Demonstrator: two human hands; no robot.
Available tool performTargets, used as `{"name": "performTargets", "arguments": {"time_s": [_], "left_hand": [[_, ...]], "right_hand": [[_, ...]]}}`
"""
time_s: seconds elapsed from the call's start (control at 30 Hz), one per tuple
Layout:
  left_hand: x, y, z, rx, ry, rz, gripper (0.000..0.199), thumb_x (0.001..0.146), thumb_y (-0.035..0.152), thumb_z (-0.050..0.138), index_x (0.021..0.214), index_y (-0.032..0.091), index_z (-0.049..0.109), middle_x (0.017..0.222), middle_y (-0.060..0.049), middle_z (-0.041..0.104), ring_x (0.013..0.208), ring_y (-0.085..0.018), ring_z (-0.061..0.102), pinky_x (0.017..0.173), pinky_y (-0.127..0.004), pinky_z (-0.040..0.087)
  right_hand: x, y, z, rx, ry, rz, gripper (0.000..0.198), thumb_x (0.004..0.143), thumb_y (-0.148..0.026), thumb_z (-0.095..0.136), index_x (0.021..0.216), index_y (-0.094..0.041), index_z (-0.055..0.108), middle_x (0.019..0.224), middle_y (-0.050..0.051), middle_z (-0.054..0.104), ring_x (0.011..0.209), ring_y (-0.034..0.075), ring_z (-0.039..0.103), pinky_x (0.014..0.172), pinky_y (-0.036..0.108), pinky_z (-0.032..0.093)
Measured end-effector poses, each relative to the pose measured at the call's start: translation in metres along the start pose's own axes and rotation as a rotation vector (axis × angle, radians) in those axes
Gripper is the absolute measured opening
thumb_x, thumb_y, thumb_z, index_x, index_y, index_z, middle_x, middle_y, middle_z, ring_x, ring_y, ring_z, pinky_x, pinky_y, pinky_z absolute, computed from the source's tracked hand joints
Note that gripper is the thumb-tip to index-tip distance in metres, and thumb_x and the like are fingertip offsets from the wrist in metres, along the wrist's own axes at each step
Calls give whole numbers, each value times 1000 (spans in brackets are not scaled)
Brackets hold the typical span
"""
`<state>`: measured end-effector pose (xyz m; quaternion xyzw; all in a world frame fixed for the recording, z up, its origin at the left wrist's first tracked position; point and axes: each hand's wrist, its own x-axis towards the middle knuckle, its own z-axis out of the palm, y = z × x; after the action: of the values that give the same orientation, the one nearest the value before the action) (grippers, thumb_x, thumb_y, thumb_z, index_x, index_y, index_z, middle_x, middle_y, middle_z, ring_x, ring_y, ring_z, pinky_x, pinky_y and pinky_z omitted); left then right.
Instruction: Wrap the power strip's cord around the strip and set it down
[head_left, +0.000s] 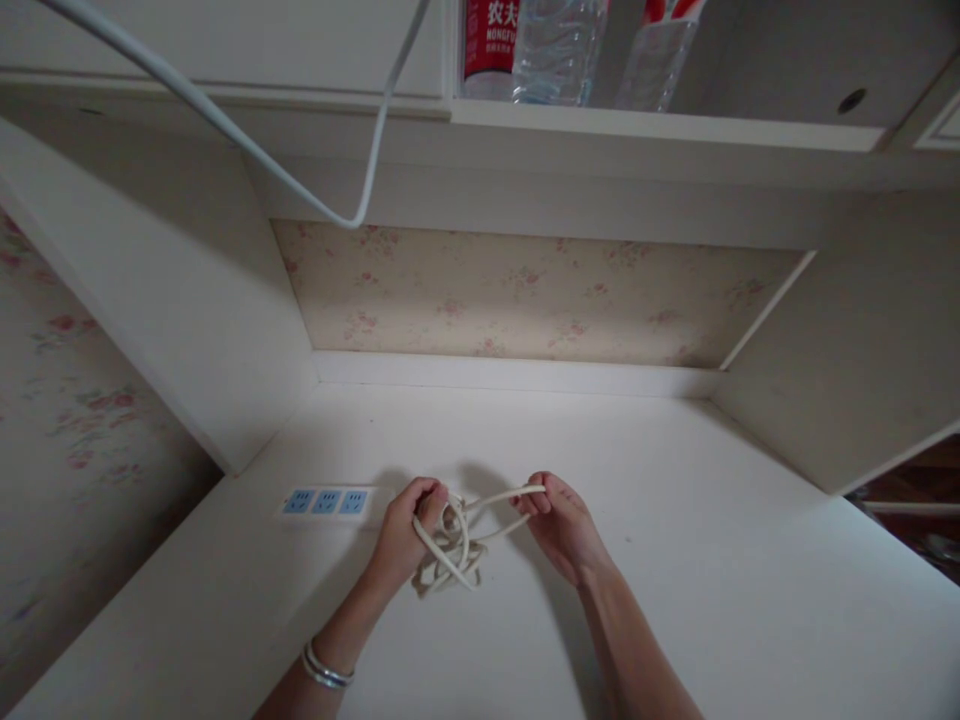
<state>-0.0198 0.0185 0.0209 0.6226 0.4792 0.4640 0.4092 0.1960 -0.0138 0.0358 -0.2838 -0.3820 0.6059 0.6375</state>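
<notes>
Clock directions run from the cord (444,567). The white desk (750,560) ends in a raised lip (517,371) at 12 o'clock; side panels stand at 10 (172,270) and 2 o'clock (840,330). Wide room for moving spreads at 3 o'clock, while the strip (328,501) takes up desk just beside the left hand, at 10. A cable (360,208) dangles at 11.

The left hand (412,515) has its fingers curled tight round the cord's loops. The right hand (559,520), at 2 o'clock, pinches a loop of it, drawn out between both hands.

The cord is cream, smooth and round, tangled in a crossing bundle. The strip is long and white, with three blue sockets. Silver bands (327,667) circle the left wrist. Rose-patterned wallpaper (450,290) shows beyond the lip; clear ribbed bottles (559,50) stand above, near 12.
</notes>
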Motion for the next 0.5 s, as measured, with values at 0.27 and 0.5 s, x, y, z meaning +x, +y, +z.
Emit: {"name": "performTargets", "arguments": {"time_s": [0.27, 0.5], "left_hand": [[2, -4, -3, -34, 149, -45, 37, 88, 48, 48, 66, 18, 50, 55, 5, 45, 53, -10, 42, 49, -19, 32], [7, -3, -7, -252, 239, -122, 40, 83, 53, 53, 66, 17, 50, 57, 3, 50, 55, -10, 47, 52, -20, 37]], "right_hand": [[2, 8, 1, 210, 49, 6, 31, 85, -40, 59, 62, -22, 48, 60, -5, 26, 55, 12, 29, 78, 38, 43], [11, 12, -11, 581, 112, -55, 19, 86, -24, 62, 71, -21, 51, 59, -7, 38, 55, 9, 38, 73, 30, 47]]}}
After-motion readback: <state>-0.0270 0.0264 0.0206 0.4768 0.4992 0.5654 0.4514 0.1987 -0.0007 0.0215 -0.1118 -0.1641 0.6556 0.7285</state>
